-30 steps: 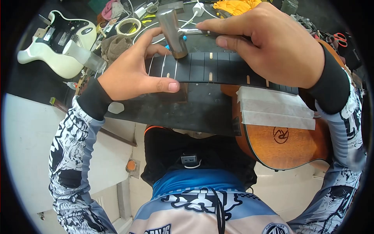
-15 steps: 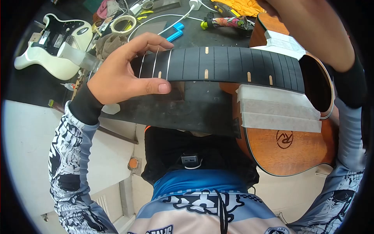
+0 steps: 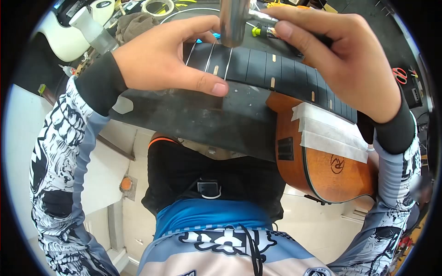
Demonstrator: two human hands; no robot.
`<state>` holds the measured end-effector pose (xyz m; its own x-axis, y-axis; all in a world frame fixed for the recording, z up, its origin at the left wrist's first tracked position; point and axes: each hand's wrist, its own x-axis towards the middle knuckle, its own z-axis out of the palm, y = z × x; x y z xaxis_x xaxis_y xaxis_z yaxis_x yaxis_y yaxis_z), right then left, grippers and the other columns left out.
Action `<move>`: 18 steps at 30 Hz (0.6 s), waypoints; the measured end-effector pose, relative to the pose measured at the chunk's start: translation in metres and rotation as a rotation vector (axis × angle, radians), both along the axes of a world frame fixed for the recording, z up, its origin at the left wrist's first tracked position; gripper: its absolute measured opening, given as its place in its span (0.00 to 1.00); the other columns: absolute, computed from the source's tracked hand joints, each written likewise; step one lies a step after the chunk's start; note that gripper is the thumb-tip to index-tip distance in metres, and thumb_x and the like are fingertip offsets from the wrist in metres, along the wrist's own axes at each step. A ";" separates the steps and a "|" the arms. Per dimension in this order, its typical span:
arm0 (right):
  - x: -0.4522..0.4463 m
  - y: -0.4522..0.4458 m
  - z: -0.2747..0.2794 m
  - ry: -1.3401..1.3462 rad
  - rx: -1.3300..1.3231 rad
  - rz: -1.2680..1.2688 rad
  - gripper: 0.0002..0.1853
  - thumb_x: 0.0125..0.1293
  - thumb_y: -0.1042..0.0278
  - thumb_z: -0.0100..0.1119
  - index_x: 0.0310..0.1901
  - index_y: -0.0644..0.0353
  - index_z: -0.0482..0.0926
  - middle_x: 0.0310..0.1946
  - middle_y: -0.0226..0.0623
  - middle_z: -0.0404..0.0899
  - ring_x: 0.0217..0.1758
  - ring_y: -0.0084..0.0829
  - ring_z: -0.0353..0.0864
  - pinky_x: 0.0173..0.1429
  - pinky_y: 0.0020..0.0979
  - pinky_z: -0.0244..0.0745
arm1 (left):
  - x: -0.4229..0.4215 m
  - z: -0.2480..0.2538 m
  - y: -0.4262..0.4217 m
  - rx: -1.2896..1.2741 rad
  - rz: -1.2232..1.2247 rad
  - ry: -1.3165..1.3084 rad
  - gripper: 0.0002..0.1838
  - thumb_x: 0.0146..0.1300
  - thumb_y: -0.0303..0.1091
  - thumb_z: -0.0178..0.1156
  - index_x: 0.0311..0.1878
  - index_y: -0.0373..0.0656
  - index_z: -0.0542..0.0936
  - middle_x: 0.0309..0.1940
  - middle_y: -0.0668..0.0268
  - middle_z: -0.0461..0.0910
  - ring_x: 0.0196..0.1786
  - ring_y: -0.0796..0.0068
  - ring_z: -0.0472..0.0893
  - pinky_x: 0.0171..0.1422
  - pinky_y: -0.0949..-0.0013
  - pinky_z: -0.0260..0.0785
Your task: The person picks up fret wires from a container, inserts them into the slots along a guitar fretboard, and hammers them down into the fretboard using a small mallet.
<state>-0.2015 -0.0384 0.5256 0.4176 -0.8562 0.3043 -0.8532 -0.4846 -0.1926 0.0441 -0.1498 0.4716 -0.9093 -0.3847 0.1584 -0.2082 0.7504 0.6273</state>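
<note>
An acoustic guitar (image 3: 317,170) lies with its neck running to the left. My left hand (image 3: 156,62) is wrapped round the guitar neck, its thumb along the near edge and its fingers behind. Silver fret wires (image 3: 229,64) cross the dark fingerboard (image 3: 256,66) near that thumb; further right the slots hold no wire. My right hand (image 3: 343,57) grips a hammer (image 3: 233,23) by its thin handle. The metal hammer head is over the far end of the rightmost fret wire; whether it touches, I cannot tell. My right hand partly hides the soundhole.
Masking tape strips (image 3: 334,133) cover part of the guitar top. A white electric guitar body (image 3: 62,39), a clear bottle (image 3: 92,30), a brown cloth (image 3: 136,28) and a tape roll (image 3: 158,6) stand left. Red-handled scissors (image 3: 399,75) lie right.
My right hand has come down and left from the upper right, bringing the hammer over the fingerboard. The view has shifted, and my left hand still holds the neck.
</note>
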 end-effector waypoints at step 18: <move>-0.005 -0.005 -0.004 0.005 0.005 0.023 0.15 0.73 0.64 0.60 0.55 0.63 0.83 0.36 0.43 0.87 0.35 0.25 0.86 0.39 0.23 0.79 | 0.001 -0.018 -0.007 -0.126 0.023 0.051 0.60 0.50 0.51 0.78 0.78 0.39 0.52 0.61 0.48 0.75 0.68 0.57 0.72 0.77 0.59 0.55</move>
